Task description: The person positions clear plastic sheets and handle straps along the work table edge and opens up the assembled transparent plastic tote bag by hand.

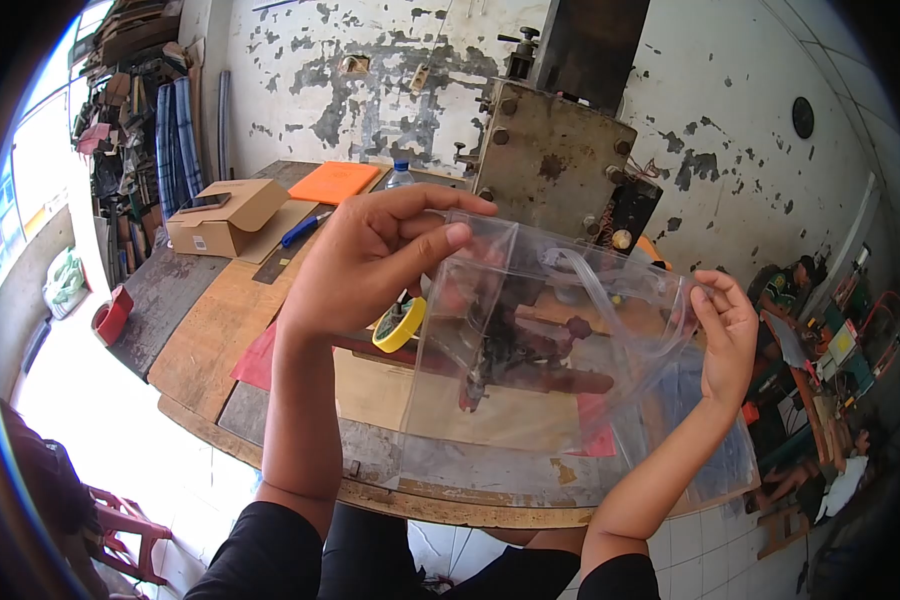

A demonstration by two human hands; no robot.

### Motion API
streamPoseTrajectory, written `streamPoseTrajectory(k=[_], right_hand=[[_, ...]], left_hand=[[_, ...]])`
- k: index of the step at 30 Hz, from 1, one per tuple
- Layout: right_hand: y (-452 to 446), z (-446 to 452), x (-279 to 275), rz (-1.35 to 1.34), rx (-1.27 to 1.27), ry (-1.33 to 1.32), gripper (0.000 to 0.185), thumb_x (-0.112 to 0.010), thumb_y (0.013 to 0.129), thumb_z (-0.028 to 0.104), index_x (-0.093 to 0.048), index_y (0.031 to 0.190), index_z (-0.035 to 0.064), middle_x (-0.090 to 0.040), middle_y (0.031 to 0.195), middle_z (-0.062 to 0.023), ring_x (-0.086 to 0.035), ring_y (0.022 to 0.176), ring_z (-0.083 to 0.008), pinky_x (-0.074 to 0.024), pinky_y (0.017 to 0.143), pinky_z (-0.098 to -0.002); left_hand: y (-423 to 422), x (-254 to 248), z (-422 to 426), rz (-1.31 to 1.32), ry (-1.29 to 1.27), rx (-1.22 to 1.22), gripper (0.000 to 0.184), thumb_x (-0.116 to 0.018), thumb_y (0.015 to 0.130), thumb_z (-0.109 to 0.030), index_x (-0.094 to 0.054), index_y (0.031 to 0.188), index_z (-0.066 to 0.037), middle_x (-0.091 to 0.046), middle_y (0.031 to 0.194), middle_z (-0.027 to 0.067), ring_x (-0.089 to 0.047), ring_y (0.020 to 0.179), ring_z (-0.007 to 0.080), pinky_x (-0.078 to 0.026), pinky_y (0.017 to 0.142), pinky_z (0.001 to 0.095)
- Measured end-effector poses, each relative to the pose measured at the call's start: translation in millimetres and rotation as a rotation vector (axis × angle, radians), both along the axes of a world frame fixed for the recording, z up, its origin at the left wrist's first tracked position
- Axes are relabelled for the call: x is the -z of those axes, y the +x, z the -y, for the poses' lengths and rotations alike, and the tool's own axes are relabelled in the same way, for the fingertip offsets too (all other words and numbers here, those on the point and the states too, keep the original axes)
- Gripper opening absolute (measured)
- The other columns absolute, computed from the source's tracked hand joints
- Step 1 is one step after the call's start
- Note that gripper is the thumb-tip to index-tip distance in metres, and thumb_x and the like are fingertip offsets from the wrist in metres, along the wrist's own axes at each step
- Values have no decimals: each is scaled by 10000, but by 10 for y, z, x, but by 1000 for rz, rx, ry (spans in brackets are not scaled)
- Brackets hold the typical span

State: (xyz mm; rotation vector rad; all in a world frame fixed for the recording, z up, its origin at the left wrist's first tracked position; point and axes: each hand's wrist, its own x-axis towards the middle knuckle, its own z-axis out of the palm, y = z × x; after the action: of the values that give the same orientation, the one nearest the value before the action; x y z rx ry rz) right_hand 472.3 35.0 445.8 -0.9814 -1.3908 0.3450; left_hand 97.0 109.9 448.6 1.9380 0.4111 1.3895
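Note:
A clear plastic pouch (545, 425) hangs upright in front of me, raised over the workbench (195, 345). My left hand (375, 255) pinches its upper left corner between thumb and fingers. At the upper right edge, my right hand (725, 335) grips the same pouch, its fingers curled round the plastic. A bent clear strip (600, 295) shows near the pouch's top right. Through the film I see dark and red machine parts, blurred by the plastic. Just beyond my left wrist is a yellow ring-shaped roll (400, 325), partly hidden.
A press-like metal machine (555, 165) stands behind the bench. Clear plastic sheets (700, 440) lie at right. A cardboard box (215, 235) with a phone (205, 203), a blue cutter (303, 230), an orange sheet (335, 183) and a red roll (113, 315) are left. Another person (788, 290) sits far right.

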Motion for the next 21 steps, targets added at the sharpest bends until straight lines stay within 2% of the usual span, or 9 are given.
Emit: streamPoseTrajectory(k=[3,13,15,17,18,20,21], right_hand=[[4,-3,3,-5,-12,-4,207,-635,983,48,-640,1173,-32,-729,1014,-89,-656,782,-105,-528,700,-248],[-19,6,-2,-23,-7,-4,201,-650,975,48,-645,1161,-29,-728,1000,-80,-651,763,-98,-512,686,-232],[-11,-5,12,-16,20,41,191,-659,976,64,-651,1147,-21,-730,995,-69,-647,744,-86,-478,650,-218],[7,-13,26,-16,31,57,186,-662,977,73,-654,1140,-16,-731,995,-64,-647,736,-82,-457,633,-214],[13,-13,30,-17,41,73,181,-666,978,82,-657,1133,-11,-731,994,-58,-646,728,-78,-437,616,-210],[1,-5,28,-20,41,82,179,-667,979,88,-659,1129,-8,-732,992,-56,-648,727,-79,-429,610,-211],[-9,-4,27,-23,40,91,177,-669,980,95,-660,1125,-5,-732,990,-53,-651,726,-79,-422,604,-212]], left_hand=[[5,-1,-3,-16,-16,-29,295,-636,1016,-160,-674,1245,22,-693,742,-14,-553,569,5,-433,519,182],[43,8,-30,10,-22,-92,246,-609,1028,-153,-694,1183,18,-718,841,20,-559,577,8,-428,504,177],[42,6,-39,13,-22,-98,246,-607,1029,-155,-694,1178,20,-721,862,26,-563,584,6,-424,503,177],[29,0,-52,-7,-59,-69,251,-638,1002,-102,-658,1221,21,-726,914,49,-631,667,33,-487,543,188],[54,14,-57,-8,-60,-68,251,-638,1002,-102,-658,1221,21,-726,914,49,-631,667,33,-487,543,188],[133,55,-61,136,-24,96,323,-679,959,-34,-608,1270,20,-736,970,85,-710,822,93,-567,618,221],[141,45,-38,136,-24,97,323,-679,959,-34,-608,1270,20,-736,970,85,-710,822,93,-567,618,221]])
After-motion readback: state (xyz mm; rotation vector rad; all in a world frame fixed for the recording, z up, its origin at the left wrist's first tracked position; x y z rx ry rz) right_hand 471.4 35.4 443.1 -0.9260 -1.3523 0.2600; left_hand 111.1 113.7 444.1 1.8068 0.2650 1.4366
